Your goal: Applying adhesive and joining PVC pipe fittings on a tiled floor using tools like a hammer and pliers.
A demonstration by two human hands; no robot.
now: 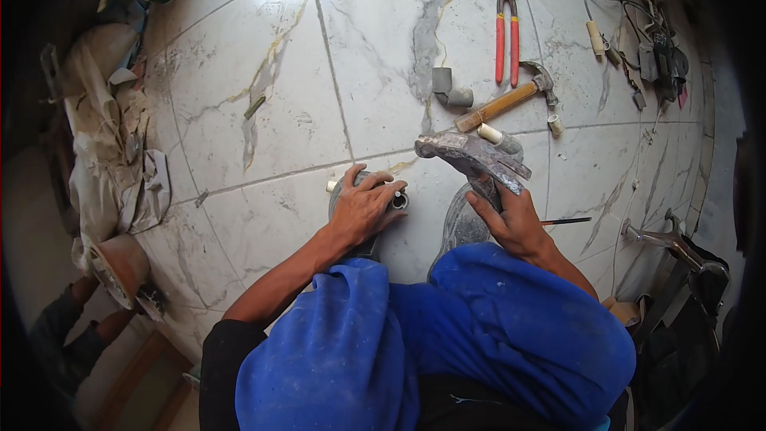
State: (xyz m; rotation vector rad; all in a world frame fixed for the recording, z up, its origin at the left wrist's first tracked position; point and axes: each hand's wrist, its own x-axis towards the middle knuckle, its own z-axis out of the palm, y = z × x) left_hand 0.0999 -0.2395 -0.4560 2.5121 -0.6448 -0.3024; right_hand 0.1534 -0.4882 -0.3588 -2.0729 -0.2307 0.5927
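Note:
My right hand grips a claw hammer by its handle, the worn metal head raised above the tiles and my right shoe. Curled fingers of my left hand close around a small grey pipe fitting, whose round open end shows a pale piece inside. The rest of that fitting is hidden under the hand. A short white piece sticks out on the hand's other side. Beyond the raised hammer lie a grey pipe elbow, a second hammer with a wooden handle and a white tube piece.
Red-handled pincers and another small white fitting rest on the marble-look tiles. A thin dark stick lies right of my hand. Cables and a tool sit far right. A crumpled sheet and another person's arms are left.

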